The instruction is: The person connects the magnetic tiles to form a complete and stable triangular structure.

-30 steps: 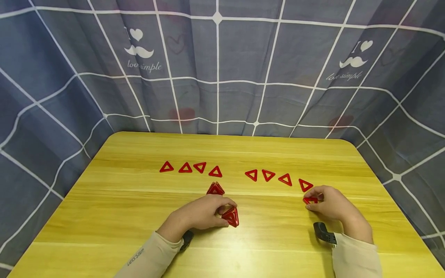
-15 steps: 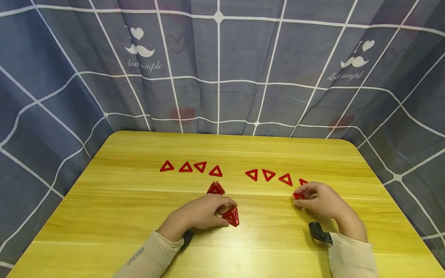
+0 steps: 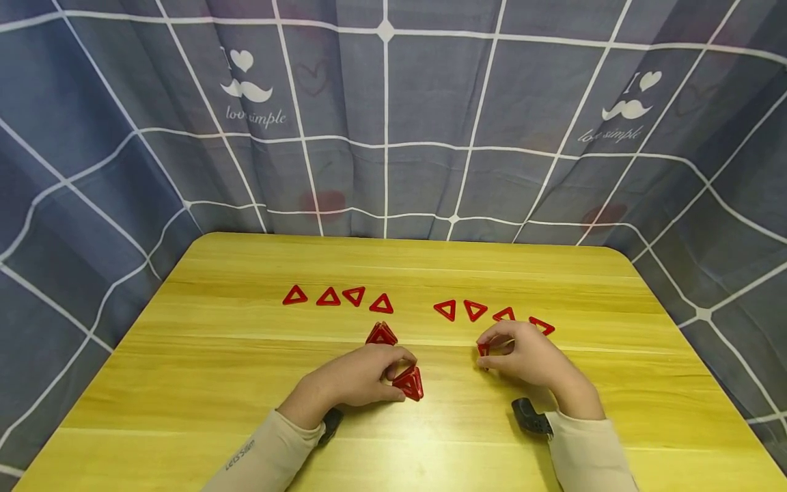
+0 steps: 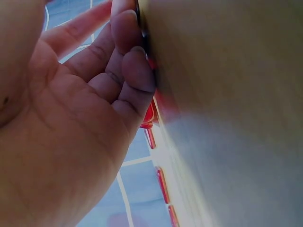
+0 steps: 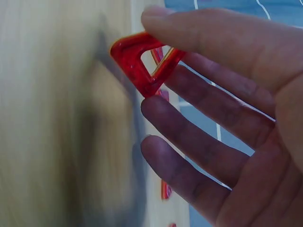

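Note:
With curled fingers and thumb, my left hand [image 3: 353, 376] grips a red triangle piece [image 3: 410, 384], which looks like a few triangle frames joined together at angles. Its underside is hidden in the left wrist view, where the curled fingers lie close to the tabletop. My right hand [image 3: 531, 355] pinches a single red triangle frame [image 5: 130, 61] between thumb and fingers, right of the left hand. In the right wrist view this frame is glossy with an open centre, and the other fingers are spread beside it. Just behind the left hand stands another red triangle cluster [image 3: 381, 334].
A row of loose red triangle frames [image 3: 382, 303] lies flat across the wooden table [image 3: 246, 383], behind both hands. Its right part includes a triangle frame [image 3: 475, 309] and another [image 3: 542, 326] near the right hand. A blue-grey checked curtain [image 3: 424, 178] surrounds the table's far side.
My right hand has moved left with the pinched triangle frame, and the frame has turned nearly edge-on to the head view. The left hand and its triangle piece have hardly moved.

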`<state>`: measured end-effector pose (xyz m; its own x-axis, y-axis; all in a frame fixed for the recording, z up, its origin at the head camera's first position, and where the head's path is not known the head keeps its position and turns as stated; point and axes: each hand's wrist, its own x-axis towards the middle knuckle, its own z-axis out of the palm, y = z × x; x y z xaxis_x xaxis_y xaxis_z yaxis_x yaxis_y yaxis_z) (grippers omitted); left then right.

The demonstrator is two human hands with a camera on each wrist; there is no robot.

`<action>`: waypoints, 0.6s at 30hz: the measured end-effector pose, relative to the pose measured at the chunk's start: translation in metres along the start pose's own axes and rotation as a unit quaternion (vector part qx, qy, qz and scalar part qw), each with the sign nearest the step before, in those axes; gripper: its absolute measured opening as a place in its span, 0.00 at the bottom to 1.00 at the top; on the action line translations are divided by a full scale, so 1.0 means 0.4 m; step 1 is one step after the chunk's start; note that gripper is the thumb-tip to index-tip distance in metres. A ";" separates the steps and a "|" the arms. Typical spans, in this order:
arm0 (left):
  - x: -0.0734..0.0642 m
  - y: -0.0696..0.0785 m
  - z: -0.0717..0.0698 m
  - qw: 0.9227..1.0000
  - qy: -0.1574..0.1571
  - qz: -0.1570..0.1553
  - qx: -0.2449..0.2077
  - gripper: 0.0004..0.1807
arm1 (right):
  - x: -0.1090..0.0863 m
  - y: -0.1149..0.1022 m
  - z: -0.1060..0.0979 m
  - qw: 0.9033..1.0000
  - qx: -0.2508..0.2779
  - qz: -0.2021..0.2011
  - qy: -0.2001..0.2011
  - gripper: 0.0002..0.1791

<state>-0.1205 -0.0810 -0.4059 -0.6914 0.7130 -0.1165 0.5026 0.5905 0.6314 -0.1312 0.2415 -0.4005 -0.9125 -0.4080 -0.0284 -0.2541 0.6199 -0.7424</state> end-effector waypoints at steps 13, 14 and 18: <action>0.003 -0.001 -0.002 1.000 -0.001 0.002 0.009 0.26 | 0.031 -0.067 0.072 0.997 0.035 -0.043 -0.049 0.14; 0.003 -0.001 -0.002 1.000 -0.002 0.004 0.011 0.26 | 0.033 -0.072 0.077 0.997 0.041 -0.045 -0.055 0.14; 0.002 -0.001 -0.001 1.000 -0.001 0.013 0.015 0.24 | 0.040 -0.088 0.101 0.993 0.061 -0.059 -0.076 0.13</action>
<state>-0.1213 -0.0807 -0.4058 -0.6764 0.7293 -0.1025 0.5362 0.5831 0.6104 -0.1240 0.1860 -0.4017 -0.8173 -0.5754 -0.0313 -0.3064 0.4800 -0.8220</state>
